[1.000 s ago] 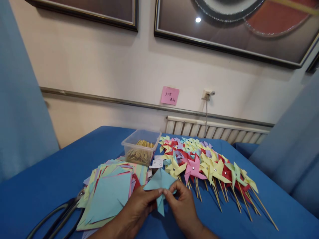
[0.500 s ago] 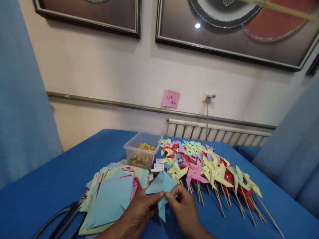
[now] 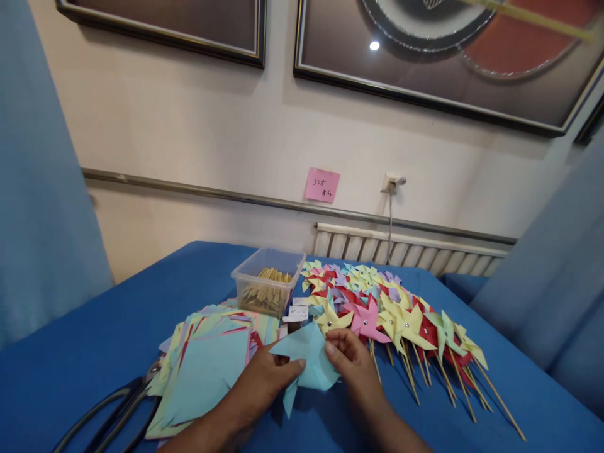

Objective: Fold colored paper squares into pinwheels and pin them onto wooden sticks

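Observation:
Both hands hold a light blue cut paper square (image 3: pixel 309 362) just above the blue table (image 3: pixel 85 340). My left hand (image 3: pixel 264 385) pinches its left side with thumb and fingers. My right hand (image 3: pixel 355 366) grips its right edge and folds a corner inward. One pointed flap of the paper hangs down below my left thumb.
A fanned pile of coloured paper squares (image 3: pixel 207 368) lies to the left, with black scissors (image 3: pixel 108 412) at its left edge. A clear plastic box of wooden sticks (image 3: pixel 267 286) stands behind. Several finished pinwheels on sticks (image 3: pixel 396 318) cover the right side.
The paper has been lowered and flattened out wider between my hands. My right hand has shifted up and to the right along its edge, while the left thumb has slid under the sheet.

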Demonstrator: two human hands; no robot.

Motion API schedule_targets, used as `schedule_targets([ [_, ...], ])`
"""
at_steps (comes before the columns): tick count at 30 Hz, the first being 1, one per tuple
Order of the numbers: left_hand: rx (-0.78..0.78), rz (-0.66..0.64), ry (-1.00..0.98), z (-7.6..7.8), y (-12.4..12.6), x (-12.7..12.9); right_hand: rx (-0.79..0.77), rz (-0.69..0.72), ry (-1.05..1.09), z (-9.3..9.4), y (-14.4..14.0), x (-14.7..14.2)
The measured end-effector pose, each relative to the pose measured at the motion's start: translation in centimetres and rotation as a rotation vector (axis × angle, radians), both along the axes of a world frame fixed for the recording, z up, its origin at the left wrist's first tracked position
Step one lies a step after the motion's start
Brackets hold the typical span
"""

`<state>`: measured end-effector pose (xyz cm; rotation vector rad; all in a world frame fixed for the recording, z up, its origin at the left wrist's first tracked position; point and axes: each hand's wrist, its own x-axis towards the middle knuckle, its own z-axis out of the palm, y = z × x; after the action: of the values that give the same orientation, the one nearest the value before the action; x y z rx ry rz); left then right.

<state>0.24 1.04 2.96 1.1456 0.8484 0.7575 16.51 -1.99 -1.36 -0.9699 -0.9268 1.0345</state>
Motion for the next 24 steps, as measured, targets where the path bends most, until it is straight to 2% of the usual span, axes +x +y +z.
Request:
schedule_targets([
  [3,0.067,-0.022,0.056,0.2,0.0,-0.2,-0.014,0.188,0.060,-0.3,0.1,-0.1],
  [5,0.111,-0.049,0.076,0.5,-0.2,-0.2,-0.006,0.230,0.061,-0.4,0.0,-0.6],
  [14,0.176,-0.141,0.069,1.4,-1.3,-0.1,-0.013,0.246,-0.033,0.0,-0.9,-1.2],
  [21,0.228,-0.183,0.135,0.4,-0.7,-0.3,-0.091,0.256,0.013,-0.6,-0.8,-1.3],
  [24,0.215,-0.120,0.120,-0.2,-0.2,0.0,-0.097,0.190,0.127,-1.0,-0.6,-1.9],
])
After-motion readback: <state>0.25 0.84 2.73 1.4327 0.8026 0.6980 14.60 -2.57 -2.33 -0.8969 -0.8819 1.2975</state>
